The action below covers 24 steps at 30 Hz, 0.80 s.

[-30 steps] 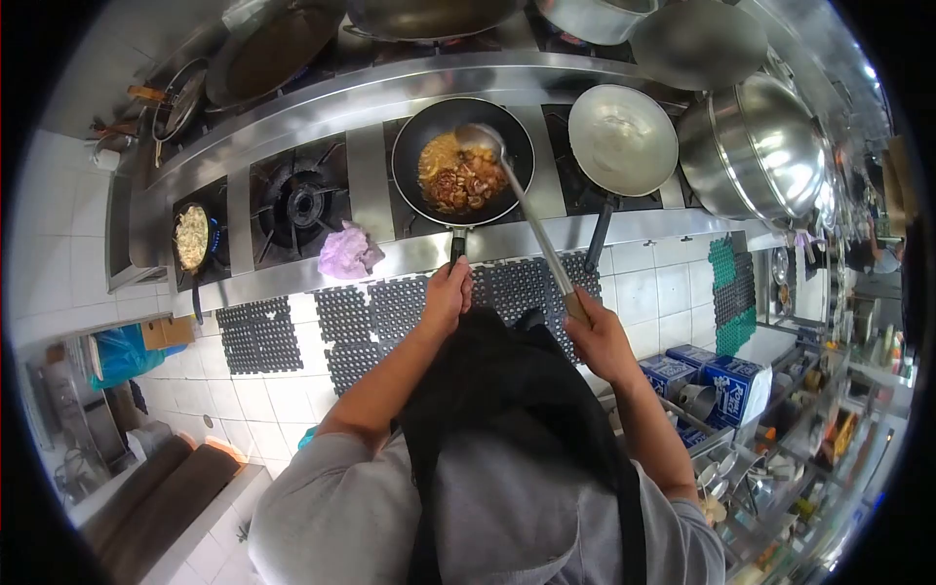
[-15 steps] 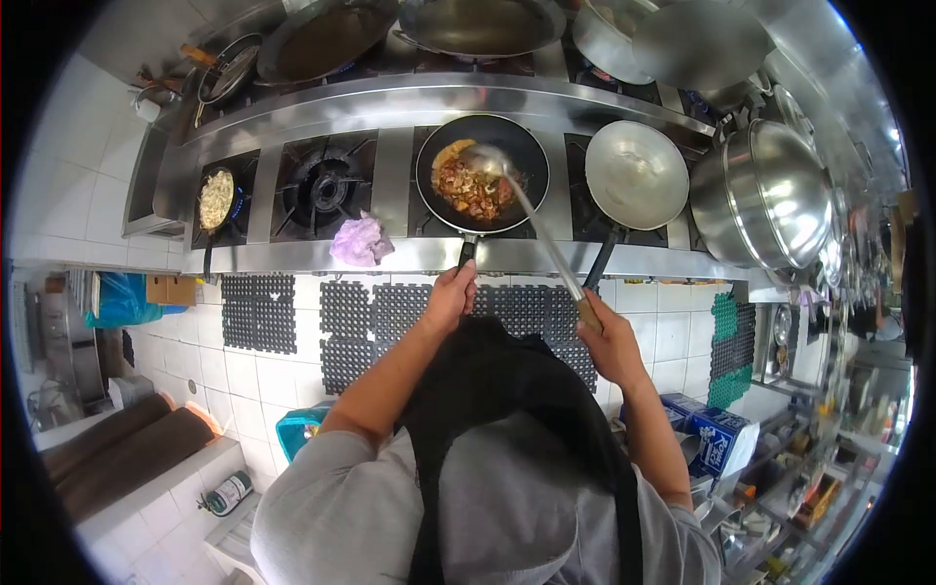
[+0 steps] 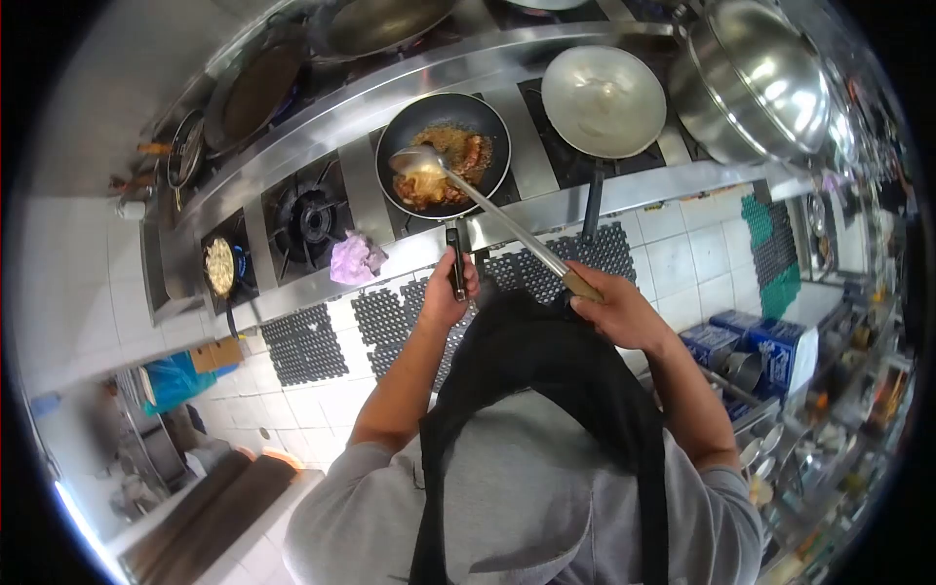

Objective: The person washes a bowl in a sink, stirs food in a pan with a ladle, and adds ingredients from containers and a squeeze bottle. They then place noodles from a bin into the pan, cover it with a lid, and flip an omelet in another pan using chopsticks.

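Note:
My left hand (image 3: pixel 448 290) is wrapped round the black handle of a dark frying pan (image 3: pixel 398 115) on the stove. Chopped brown food with sauce (image 3: pixel 475 156) lies in the pan. In my right hand (image 3: pixel 619 307) is the wooden grip of a long metal ladle (image 3: pixel 507 226). The ladle's bowl rests in the food at the pan's left side. Just left of my left hand, a crumpled purple cloth (image 3: pixel 357 258) sits on the stove's front edge.
A pale pan (image 3: pixel 604 102) stands on the burner to the right, beside large steel bowls (image 3: pixel 751 83). Further left are a bare burner (image 3: pixel 310 221) and a small pan of pale food (image 3: pixel 220 267) over a blue flame. Larger pans (image 3: pixel 375 24) line the back shelf.
The ladle bowl has moved to the pan's left side, and the food has shifted about. The whole view has turned, so the stove now slants. Both hands keep their grips.

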Each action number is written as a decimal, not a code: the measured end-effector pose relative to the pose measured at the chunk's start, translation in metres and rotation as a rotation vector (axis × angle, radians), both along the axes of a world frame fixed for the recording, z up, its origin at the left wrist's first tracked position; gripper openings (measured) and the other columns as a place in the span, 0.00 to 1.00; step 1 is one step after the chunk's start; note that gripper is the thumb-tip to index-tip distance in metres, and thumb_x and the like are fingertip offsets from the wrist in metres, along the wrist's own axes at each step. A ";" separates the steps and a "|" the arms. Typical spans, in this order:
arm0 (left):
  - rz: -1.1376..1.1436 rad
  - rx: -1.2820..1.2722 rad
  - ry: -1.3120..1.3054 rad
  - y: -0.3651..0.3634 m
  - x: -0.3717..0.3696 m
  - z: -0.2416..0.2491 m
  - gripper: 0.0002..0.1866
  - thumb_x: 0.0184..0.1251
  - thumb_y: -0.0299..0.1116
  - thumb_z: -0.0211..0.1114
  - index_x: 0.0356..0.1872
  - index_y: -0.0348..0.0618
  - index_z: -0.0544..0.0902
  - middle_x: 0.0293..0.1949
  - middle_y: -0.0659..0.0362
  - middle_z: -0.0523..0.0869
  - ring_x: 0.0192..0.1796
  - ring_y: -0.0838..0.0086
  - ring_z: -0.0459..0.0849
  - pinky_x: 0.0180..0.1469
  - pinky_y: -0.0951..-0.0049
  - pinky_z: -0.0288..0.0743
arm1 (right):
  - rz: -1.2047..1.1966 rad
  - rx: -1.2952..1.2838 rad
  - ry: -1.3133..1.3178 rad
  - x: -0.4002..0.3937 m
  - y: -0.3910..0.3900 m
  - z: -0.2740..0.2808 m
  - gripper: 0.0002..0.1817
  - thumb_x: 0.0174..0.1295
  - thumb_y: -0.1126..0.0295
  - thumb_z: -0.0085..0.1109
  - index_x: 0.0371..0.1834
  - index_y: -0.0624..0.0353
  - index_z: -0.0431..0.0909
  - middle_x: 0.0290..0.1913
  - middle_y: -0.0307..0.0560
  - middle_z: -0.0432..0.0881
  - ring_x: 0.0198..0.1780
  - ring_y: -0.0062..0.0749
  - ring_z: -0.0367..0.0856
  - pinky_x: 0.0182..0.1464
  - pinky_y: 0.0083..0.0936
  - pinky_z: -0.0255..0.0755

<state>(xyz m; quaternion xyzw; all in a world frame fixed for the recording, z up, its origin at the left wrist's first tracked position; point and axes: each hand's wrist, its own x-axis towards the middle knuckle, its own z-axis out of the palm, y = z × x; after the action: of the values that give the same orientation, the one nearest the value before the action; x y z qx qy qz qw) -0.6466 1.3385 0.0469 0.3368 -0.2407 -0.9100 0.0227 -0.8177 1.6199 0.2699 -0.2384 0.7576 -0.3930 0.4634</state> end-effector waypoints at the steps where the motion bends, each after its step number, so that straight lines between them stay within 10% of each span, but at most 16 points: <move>1: 0.035 0.118 0.050 -0.001 0.002 -0.002 0.28 0.88 0.63 0.55 0.48 0.45 0.83 0.32 0.60 0.80 0.33 0.68 0.78 0.35 0.64 0.71 | -0.021 -0.005 -0.009 0.000 0.006 0.005 0.35 0.74 0.68 0.63 0.84 0.61 0.72 0.46 0.59 0.88 0.44 0.38 0.87 0.55 0.33 0.80; 10: 0.077 0.185 -0.393 -0.043 0.044 -0.141 0.12 0.84 0.35 0.55 0.49 0.39 0.83 0.42 0.52 0.90 0.39 0.63 0.87 0.45 0.58 0.85 | -0.044 -0.052 0.329 0.001 0.020 -0.031 0.36 0.75 0.69 0.65 0.86 0.58 0.69 0.55 0.68 0.91 0.52 0.61 0.93 0.58 0.43 0.83; 13: 0.232 0.274 -0.415 -0.075 0.071 -0.253 0.13 0.85 0.37 0.55 0.52 0.37 0.82 0.45 0.49 0.90 0.39 0.63 0.87 0.43 0.63 0.85 | -0.121 0.021 0.430 0.006 -0.002 -0.030 0.35 0.74 0.69 0.66 0.84 0.58 0.72 0.55 0.71 0.90 0.57 0.66 0.90 0.59 0.43 0.83; 16: 0.427 0.211 -0.505 -0.057 0.033 -0.210 0.17 0.86 0.41 0.53 0.57 0.36 0.78 0.42 0.50 0.85 0.37 0.63 0.85 0.42 0.69 0.84 | -0.131 0.168 0.382 0.010 -0.018 -0.029 0.33 0.75 0.67 0.64 0.83 0.60 0.72 0.53 0.74 0.89 0.54 0.74 0.88 0.58 0.49 0.83; 18: 0.564 0.126 -0.528 -0.042 0.012 -0.165 0.20 0.85 0.43 0.52 0.61 0.35 0.74 0.42 0.50 0.82 0.35 0.65 0.83 0.39 0.69 0.84 | -0.167 0.052 0.374 0.021 -0.019 -0.040 0.35 0.74 0.72 0.66 0.85 0.61 0.71 0.50 0.67 0.91 0.49 0.54 0.94 0.54 0.42 0.83; 21: 0.569 0.261 -0.728 -0.043 0.019 -0.199 0.20 0.84 0.42 0.52 0.60 0.35 0.76 0.44 0.45 0.85 0.35 0.64 0.86 0.37 0.66 0.85 | -0.156 0.003 0.299 0.025 -0.013 -0.022 0.35 0.75 0.70 0.66 0.85 0.61 0.70 0.54 0.65 0.91 0.53 0.54 0.93 0.56 0.44 0.82; 24: -0.080 0.202 -0.314 -0.029 0.041 -0.172 0.19 0.85 0.44 0.51 0.50 0.39 0.84 0.38 0.53 0.88 0.39 0.61 0.89 0.40 0.56 0.87 | -0.189 0.044 0.201 0.032 -0.010 0.021 0.33 0.74 0.72 0.67 0.82 0.63 0.72 0.51 0.57 0.91 0.51 0.38 0.91 0.53 0.39 0.81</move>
<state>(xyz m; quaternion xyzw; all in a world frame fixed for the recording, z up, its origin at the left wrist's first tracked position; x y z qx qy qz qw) -0.6058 1.3092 -0.1251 0.4656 -0.1619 -0.8659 -0.0853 -0.7854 1.6101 0.2910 -0.1941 0.8276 -0.3925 0.3512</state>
